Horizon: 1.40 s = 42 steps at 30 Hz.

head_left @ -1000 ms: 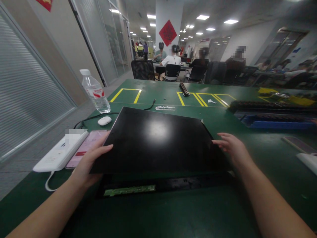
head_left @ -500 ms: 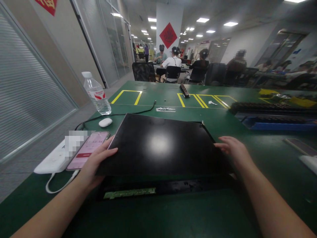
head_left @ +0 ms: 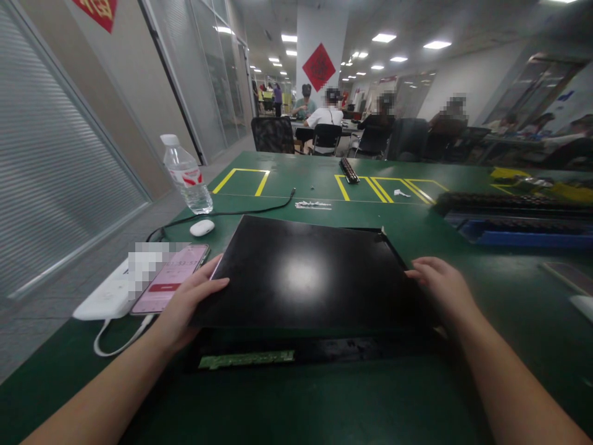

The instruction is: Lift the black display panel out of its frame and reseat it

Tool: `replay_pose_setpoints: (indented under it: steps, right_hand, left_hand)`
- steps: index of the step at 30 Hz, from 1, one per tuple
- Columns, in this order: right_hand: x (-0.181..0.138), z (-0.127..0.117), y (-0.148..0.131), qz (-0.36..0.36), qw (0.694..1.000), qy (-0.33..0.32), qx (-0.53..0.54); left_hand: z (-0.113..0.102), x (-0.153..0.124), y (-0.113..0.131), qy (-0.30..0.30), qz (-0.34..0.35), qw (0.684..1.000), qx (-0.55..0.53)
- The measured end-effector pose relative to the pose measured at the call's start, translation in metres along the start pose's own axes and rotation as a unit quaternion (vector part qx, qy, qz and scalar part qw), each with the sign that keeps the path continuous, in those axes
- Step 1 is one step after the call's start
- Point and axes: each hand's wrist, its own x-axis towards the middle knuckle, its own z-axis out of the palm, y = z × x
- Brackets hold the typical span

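A glossy black display panel [head_left: 301, 272] reflects a bright round glow and lies slightly tilted between my two hands. My left hand [head_left: 192, 303] is closed round its left edge, thumb on top and fingers partly hidden underneath. At the right edge, my right hand [head_left: 438, 284] has its thumb and fingers pinched together on the panel's rim. Under the panel is a black frame [head_left: 333, 349], showing along the near side and at the far right corner. A narrow green circuit board [head_left: 248, 359] lies along its near side; the panel covers the rest.
On the left of the green table [head_left: 315, 408] are a phone [head_left: 173, 278], a white power bank [head_left: 104, 293], a white earbud case [head_left: 202, 228] and a water bottle [head_left: 189, 176]. A black cable [head_left: 245, 213] runs behind the panel. Blue-edged dark parts [head_left: 532, 238] lie right.
The view has shifted slightly, so everything appears a little further right. The panel's far edge sits marginally lower; both hands keep their hold.
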Motion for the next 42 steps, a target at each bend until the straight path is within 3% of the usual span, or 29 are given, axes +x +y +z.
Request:
replay_pose_setpoints:
  steps: [8,18,33,42]
  right_hand:
    - [-0.001,-0.003,0.0,-0.03,0.993,0.003,-0.114]
    - [-0.001,-0.004,-0.001,-0.072,0.982,0.002,-0.175]
    - [-0.003,-0.003,0.0,-0.092,0.981,0.005,-0.17]
    - [0.0,-0.003,0.003,-0.108,0.979,0.016,-0.174]
  left_hand:
    - [-0.007,0.006,-0.003,0.017,-0.023,0.999,0.022]
    - [-0.005,0.005,-0.007,0.034,-0.016,0.999,0.033]
    - [-0.009,0.006,-0.008,-0.011,-0.02,0.999,0.036]
    - [-0.012,0.01,-0.012,0.001,-0.017,0.999,0.048]
